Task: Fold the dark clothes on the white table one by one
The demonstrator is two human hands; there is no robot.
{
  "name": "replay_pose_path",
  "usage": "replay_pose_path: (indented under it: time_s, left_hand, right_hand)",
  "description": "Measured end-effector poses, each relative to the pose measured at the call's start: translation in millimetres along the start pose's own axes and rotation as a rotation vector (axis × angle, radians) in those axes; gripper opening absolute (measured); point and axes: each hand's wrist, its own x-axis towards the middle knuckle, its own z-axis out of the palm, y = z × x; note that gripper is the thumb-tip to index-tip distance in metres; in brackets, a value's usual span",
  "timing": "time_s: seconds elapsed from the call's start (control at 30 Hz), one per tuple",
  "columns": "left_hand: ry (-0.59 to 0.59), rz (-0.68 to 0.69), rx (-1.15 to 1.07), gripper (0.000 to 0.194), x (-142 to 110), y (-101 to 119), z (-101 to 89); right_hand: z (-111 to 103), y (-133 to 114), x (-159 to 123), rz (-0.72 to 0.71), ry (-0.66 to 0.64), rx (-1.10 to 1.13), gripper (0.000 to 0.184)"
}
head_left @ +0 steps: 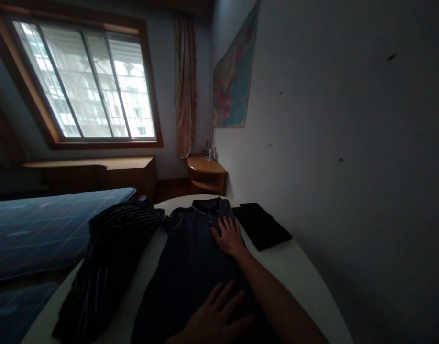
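Head view: a dark navy fabric polo shirt (183, 258) lies spread on the round white counter (305, 286), its white-edged collar (197, 206) at the far end. The right hand (229, 238) rests palm down, fingers spread, beside the small round buttons (210, 216); the left hand (217, 315) is also spread, over the lower part, with nothing visible in its grasp, though whether it presses I cannot tell. Sideways pressure from either of these 2 hands could wrinkle the cloth or skew the collar. A wide leftward sweep might drag the black-and-white striped cloth garment (112, 248) beside the shirt, and a rightward 1 could nudge the flat black rectangular item (262, 224) near the wall (312, 143)
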Motion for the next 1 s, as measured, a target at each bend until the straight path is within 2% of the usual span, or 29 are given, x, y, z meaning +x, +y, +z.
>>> replay_pose_path:
  time_s: [0.13,0.37,0.43,0.5,0.57,0.6,0.67,0.73,0.8,0.87,0.93,1.0]
  left_hand:
    - [0.009,-0.037,-0.024,0.06,8,15,2.8]
    - [0.041,-0.112,-0.032,0.051,29,57,18.0]
    - [0.022,-0.139,-0.108,0.049,32,62,15.1]
    - [-0.023,-0.154,-0.253,0.054,32,57,4.4]
    - [-0.064,-0.232,-0.427,0.064,29,40,-12.0]
    - [-0.066,-0.312,-0.488,0.063,27,27,-20.6]
    - [-0.036,-0.59,-0.489,0.048,20,-7,-34.6]
    - [-0.011,-0.807,-0.399,0.042,11,-48,-41.1]
    - [-0.014,-0.993,-0.227,0.043,0,-90,-40.7]
    - [-0.071,-1.107,-0.078,0.044,-11,-126,-36.8]
    - [-0.18,-1.221,-0.024,0.044,-20,-154,-32.7]
    - [-0.234,-1.279,-0.017,0.041,-27,-174,-29.5]
  right_hand:
    - [-1,8,-9,-0.025,-0.013,-0.011,0.082]
    - [-10,26,-35,-0.075,-0.046,-0.04,0.08]
    - [-12,30,-39,-0.081,-0.049,-0.043,0.08]
    - [-13,31,-41,-0.078,-0.057,-0.042,0.08]
    - [-14,31,-39,-0.07,-0.061,-0.037,0.08]
    - [-15,29,-38,-0.063,-0.062,-0.031,0.08]
    - [-16,24,-33,-0.033,-0.067,-0.019,0.082]
    - [-17,17,-28,0.012,-0.072,-0.012,0.085]
    - [-15,10,-24,0.05,-0.074,-0.012,0.086]
    - [-11,5,-21,0.069,-0.058,-0.015,0.086]
    - [-5,3,-21,0.076,-0.038,-0.013,0.085]
    - [-1,4,-20,0.08,-0.025,-0.008,0.083]
